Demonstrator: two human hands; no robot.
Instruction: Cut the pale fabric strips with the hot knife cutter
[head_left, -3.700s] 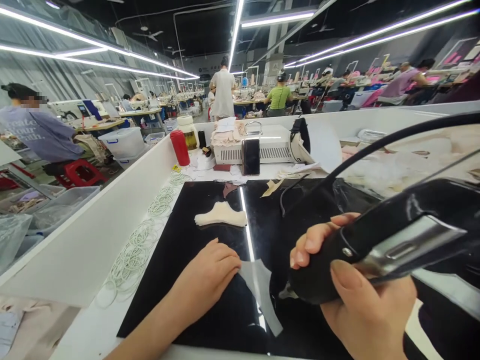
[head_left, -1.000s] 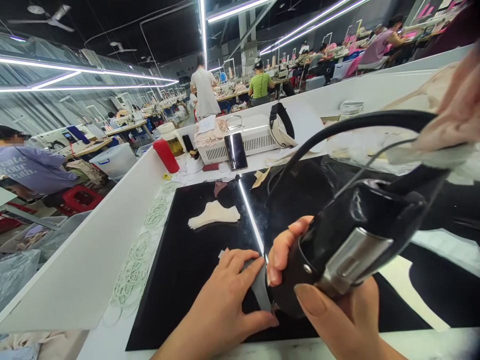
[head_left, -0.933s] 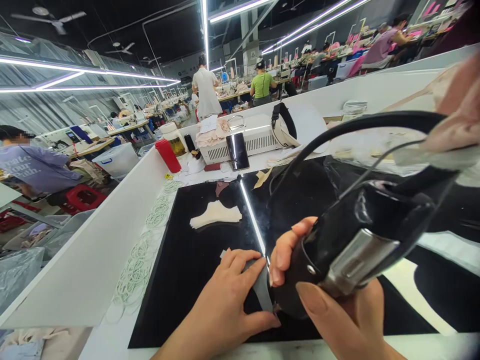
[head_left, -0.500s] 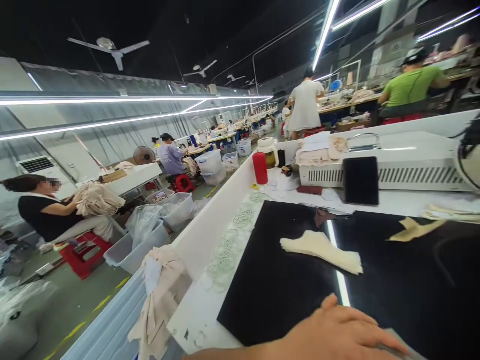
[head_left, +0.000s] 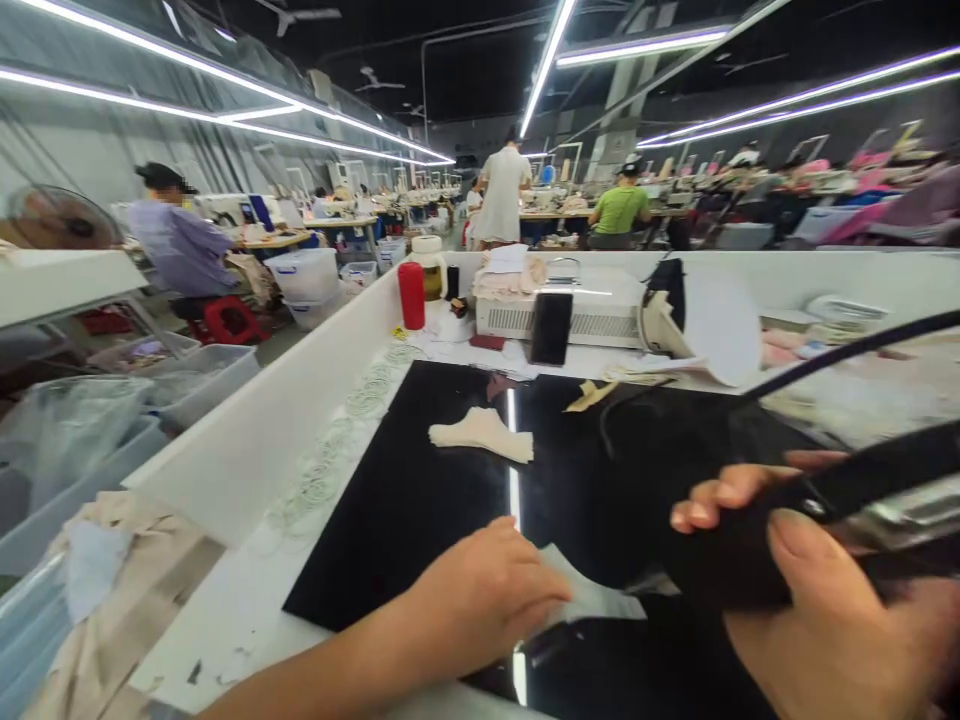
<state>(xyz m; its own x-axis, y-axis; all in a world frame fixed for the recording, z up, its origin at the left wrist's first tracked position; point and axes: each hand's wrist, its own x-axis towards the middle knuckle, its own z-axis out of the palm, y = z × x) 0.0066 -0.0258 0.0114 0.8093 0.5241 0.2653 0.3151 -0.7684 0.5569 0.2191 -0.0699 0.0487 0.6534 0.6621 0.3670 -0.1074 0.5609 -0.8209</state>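
My left hand (head_left: 499,590) is over the glossy black board (head_left: 375,500), its fingers curled together at the left end of a pale, curved fabric piece (head_left: 600,597). On the right, my right hand (head_left: 832,600) is wrapped round a black hand-held tool (head_left: 750,550) with a silver metal part; its exact kind is blurred. A thick black cord (head_left: 847,355) arcs above that hand. The tool's dark front end is close to the right end of the pale piece. Farther back on the board lies a cream stack of cut fabric (head_left: 484,435).
A yellowish fabric scrap (head_left: 590,395) lies at the board's far edge. Behind it stand a dark tablet-like panel (head_left: 551,328), a white vented box (head_left: 495,318), a red cylinder (head_left: 411,295) and a jar (head_left: 429,265). Pale green rings (head_left: 322,470) line the left side. Other people sit or stand beyond.
The view has turned right and levelled. My right hand with the black tool has come into view. My left hand's fingers, stretched out before, are now curled at the pale piece.
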